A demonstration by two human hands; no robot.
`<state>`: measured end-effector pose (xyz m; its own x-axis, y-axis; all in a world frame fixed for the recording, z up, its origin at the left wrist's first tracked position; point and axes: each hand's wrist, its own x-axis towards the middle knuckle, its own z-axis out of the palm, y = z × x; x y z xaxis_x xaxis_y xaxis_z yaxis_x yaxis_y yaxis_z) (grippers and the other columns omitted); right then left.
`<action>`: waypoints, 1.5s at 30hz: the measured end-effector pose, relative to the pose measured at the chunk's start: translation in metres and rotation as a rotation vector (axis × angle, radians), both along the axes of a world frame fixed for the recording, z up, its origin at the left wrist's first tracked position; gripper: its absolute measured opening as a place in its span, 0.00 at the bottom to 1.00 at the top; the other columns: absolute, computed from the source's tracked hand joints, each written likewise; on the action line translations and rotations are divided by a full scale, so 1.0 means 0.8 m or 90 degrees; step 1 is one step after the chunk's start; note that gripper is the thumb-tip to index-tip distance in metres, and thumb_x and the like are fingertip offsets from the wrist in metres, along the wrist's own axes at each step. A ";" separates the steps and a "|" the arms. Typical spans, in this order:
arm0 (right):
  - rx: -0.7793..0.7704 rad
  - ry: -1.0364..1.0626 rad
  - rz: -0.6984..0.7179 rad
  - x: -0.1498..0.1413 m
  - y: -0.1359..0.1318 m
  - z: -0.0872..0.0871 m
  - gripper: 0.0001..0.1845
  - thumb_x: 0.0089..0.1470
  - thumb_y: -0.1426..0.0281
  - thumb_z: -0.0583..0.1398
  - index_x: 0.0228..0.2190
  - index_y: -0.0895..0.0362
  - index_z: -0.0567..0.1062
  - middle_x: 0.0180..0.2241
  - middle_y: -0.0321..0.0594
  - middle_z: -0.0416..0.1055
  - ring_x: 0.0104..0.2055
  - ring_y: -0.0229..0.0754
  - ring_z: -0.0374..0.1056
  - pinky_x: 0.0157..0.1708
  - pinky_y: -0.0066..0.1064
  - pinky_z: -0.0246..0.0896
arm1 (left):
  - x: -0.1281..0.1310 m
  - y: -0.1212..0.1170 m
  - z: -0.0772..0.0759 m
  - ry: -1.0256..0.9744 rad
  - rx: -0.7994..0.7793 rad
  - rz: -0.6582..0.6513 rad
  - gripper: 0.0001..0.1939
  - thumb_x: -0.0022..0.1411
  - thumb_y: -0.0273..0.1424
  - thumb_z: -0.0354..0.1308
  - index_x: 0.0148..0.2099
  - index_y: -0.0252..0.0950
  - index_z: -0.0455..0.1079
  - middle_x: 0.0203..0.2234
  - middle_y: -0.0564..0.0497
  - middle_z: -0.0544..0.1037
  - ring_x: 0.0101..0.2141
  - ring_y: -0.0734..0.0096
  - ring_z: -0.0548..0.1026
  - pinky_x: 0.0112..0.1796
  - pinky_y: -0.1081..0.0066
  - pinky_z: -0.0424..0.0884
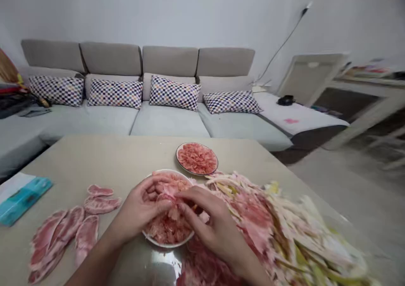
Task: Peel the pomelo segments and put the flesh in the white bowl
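Note:
Both hands meet over a white bowl (167, 244) filled with pink pomelo pulp (171, 229). Between their fingertips is a piece of pink pomelo segment (168, 192). My left hand (141, 206) pinches it from the left, its fingers curled. From the right, my right hand (210, 218) grips the same piece with thumb and fingers. Several unopened-looking pomelo segments (58, 235) lie left of the bowl. To the right spreads a heap of pomelo peel and membrane (253, 218), partly behind my right hand.
A dark-rimmed plate (179, 161) of pink pulp (198, 157) stands behind the bowl. At the table's left edge lies a blue tissue pack (25, 197). Beyond the table (104, 155) is a grey sofa (171, 119) with checkered cushions (174, 93).

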<state>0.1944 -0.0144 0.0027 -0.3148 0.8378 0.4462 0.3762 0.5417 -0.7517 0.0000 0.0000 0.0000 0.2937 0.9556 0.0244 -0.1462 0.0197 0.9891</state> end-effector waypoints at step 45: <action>0.119 0.013 -0.046 -0.008 0.002 -0.015 0.11 0.60 0.78 0.56 0.39 0.52 0.76 0.36 0.38 0.75 0.39 0.39 0.71 0.40 0.30 0.66 | -0.003 0.011 -0.007 -0.055 -0.030 0.075 0.21 0.52 0.31 0.69 0.49 0.39 0.70 0.36 0.51 0.76 0.38 0.71 0.75 0.39 0.75 0.71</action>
